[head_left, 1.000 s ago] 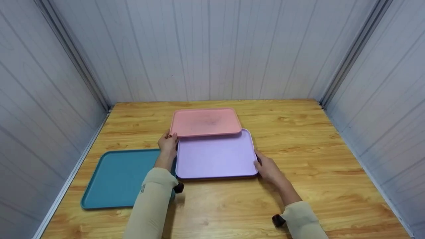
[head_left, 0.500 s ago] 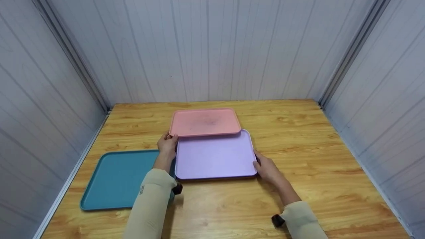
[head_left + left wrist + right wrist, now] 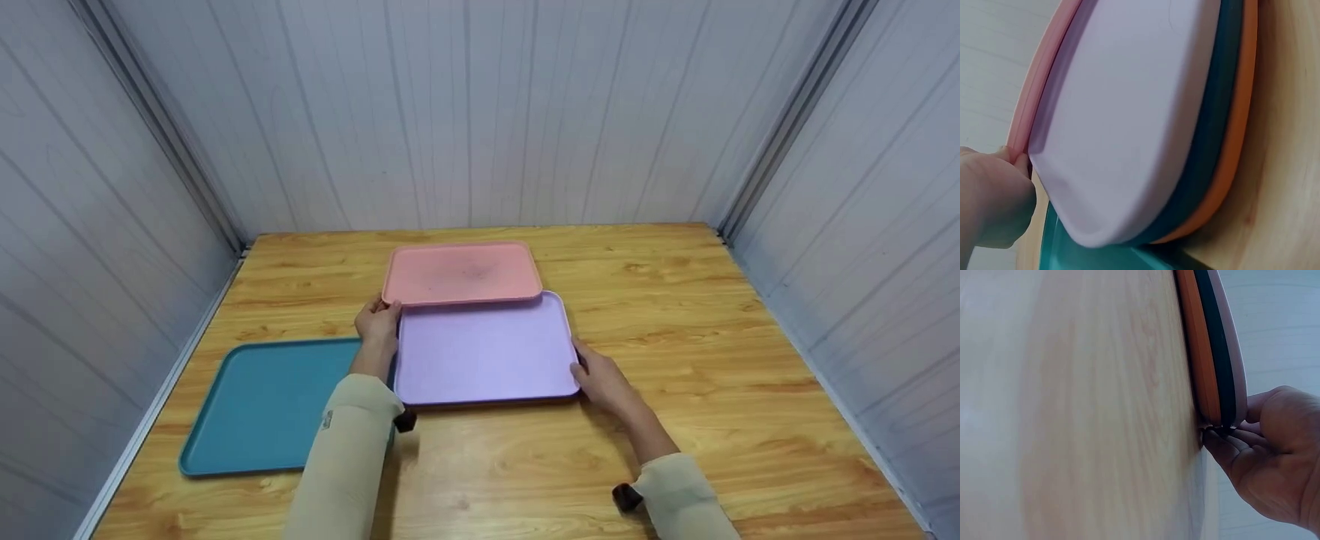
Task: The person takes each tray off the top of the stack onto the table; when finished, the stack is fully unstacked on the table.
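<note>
A pink tray point(image 3: 461, 274) overlaps the far edge of a lilac tray point(image 3: 487, 356), its middle scuffed dark. At its near left corner my left hand point(image 3: 376, 326) pinches the rim between thumb and fingers. The lilac tray tops a stack, with a dark blue tray point(image 3: 1216, 112) and an orange tray point(image 3: 1244, 112) showing beneath. My right hand point(image 3: 606, 381) holds the stack's right side near the front corner. In the right wrist view its thumb lies at the lilac rim and its fingers curl under the stacked edges.
A teal tray point(image 3: 262, 409) lies on the wooden table point(image 3: 750, 390) at the left, partly behind my left forearm. Pale panelled walls point(image 3: 465, 112) enclose the table at the back and both sides.
The pink tray's near edge has risen slightly in the head view, with my left hand still at its corner. The right hand keeps its hold; the stack and teal tray stay put.
</note>
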`<state>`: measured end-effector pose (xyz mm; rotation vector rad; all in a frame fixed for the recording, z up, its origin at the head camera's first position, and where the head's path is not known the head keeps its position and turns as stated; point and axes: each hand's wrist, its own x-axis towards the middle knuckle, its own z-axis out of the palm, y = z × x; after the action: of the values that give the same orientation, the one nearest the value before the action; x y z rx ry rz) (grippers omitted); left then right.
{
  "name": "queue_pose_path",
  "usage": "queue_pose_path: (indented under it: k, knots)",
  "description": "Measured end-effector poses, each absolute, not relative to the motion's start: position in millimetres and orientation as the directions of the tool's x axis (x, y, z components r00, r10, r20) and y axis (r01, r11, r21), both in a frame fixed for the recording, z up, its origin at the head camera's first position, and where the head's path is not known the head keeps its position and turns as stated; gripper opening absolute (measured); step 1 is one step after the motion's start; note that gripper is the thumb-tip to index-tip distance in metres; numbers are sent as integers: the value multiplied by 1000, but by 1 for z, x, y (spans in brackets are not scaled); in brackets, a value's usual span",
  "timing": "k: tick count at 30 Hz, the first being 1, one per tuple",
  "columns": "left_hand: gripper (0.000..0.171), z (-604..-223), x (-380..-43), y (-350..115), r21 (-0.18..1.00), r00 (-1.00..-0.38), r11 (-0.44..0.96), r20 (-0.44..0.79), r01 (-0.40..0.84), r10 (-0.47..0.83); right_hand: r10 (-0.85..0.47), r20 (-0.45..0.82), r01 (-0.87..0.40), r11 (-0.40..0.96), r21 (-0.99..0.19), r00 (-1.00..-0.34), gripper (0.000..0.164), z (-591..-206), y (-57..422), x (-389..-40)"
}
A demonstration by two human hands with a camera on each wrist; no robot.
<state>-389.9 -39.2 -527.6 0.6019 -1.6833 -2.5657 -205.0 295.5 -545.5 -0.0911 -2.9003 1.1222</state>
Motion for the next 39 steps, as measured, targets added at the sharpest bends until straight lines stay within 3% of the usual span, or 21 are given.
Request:
queue_pose_path:
  k: [16,30,39]
  knots:
    - [50,-527,-396,-36,894,-929,-410,-292,-180,-229,45,52,-3,734,-679,-998,54,-547,295,-206]
    - [48,-527,-401,-34,892,-922,-427,-280,-147,-267,69,17,39,733,-679,-998,56,-546,293,-206]
    - [49,-523,-403,-33,823,-903,-543,-350,-168,-251,72,2,50,719,-694,-997,56,-545,293,-205]
